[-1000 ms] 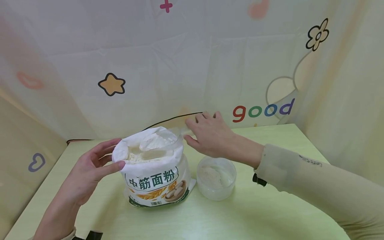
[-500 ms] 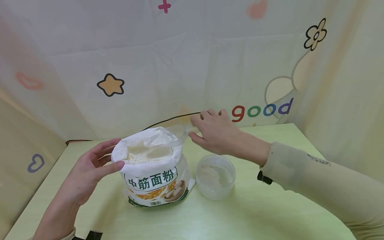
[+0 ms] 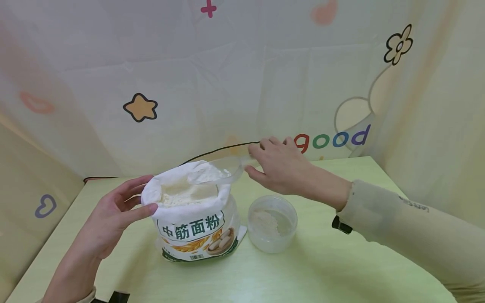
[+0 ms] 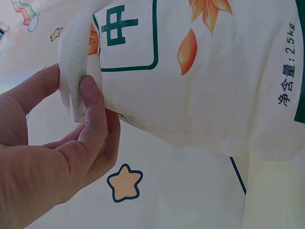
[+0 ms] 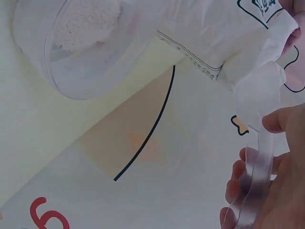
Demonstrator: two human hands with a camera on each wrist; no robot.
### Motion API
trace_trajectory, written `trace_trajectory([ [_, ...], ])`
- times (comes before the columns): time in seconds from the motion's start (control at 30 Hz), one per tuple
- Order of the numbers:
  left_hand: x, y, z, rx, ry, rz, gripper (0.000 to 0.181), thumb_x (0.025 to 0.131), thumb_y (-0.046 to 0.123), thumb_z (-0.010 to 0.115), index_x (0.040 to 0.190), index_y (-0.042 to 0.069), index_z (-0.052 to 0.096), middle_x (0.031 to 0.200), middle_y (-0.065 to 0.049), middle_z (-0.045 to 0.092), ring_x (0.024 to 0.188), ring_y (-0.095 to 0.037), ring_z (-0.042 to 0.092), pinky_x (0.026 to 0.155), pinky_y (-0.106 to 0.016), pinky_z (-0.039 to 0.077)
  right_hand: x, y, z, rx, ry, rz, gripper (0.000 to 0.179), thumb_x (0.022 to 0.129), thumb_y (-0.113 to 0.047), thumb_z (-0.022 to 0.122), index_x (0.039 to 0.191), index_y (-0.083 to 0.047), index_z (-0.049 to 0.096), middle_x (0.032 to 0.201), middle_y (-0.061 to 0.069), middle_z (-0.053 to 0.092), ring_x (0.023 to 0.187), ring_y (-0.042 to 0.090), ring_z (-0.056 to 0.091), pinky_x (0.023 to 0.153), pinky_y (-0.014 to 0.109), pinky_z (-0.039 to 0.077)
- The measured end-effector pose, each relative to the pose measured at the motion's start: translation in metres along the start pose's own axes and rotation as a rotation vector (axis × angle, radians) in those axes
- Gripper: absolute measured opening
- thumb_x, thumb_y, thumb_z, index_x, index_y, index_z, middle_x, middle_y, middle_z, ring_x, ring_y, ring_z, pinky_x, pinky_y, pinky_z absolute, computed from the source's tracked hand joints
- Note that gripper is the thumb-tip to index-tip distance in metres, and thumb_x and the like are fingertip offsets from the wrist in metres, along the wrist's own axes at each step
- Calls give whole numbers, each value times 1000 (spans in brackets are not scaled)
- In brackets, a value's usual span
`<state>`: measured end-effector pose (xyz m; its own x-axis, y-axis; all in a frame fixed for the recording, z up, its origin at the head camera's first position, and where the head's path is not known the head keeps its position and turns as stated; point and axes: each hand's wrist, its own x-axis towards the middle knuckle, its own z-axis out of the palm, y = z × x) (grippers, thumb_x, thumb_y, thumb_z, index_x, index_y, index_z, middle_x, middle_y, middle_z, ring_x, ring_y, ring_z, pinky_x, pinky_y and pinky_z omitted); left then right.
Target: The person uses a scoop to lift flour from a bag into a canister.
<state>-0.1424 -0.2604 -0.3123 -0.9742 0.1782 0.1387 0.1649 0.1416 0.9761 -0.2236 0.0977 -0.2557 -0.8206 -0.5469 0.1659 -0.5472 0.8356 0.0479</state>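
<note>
A white flour bag with green lettering stands on the table, its top folded back and flour showing inside. My left hand grips the left side of the rolled rim; in the left wrist view the thumb lies on the fold. My right hand holds a clear plastic scoop by its handle, fingers wrapped around it in the right wrist view. Flour lies in the scoop, which overlaps the bag's right rim. To the bag's right sits a clear round tub partly filled with flour.
The light green table runs back to a printed curtain that hangs close behind the bag. More curtain flanks the table on the left and right.
My right hand has drawn the flour-laden scoop to the right, from over the bag's mouth toward its right rim. My left hand and the bag have stayed in place.
</note>
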Motion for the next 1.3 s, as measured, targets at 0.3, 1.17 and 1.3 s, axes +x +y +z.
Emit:
trace_trajectory([
  [0.3, 0, 0, 0, 5, -2, -1, 61, 94, 0, 74, 149, 7, 49, 137, -6, 55, 112, -16, 64, 90, -23, 53, -3, 7, -2, 9, 16, -1, 43, 104, -45, 52, 130, -11, 60, 116, 10, 63, 110, 31, 55, 87, 53, 42],
  [1.17, -1, 0, 0, 38, 6, 0, 63, 93, 0, 75, 150, 6, 48, 138, -6, 54, 113, -17, 63, 89, -23, 53, -15, 27, -4, 40, 44, 26, 38, 105, -42, 53, 124, -11, 61, 109, 8, 62, 102, 29, 55, 86, 55, 41],
  [1.3, -1, 0, 0, 36, 4, 1, 63, 93, 0, 75, 149, 6, 48, 138, -6, 54, 113, -17, 63, 89, -23, 53, -18, 30, -3, 43, 49, 24, 38, 104, -42, 53, 124, -10, 61, 108, 9, 63, 102, 30, 55, 93, 58, 41],
])
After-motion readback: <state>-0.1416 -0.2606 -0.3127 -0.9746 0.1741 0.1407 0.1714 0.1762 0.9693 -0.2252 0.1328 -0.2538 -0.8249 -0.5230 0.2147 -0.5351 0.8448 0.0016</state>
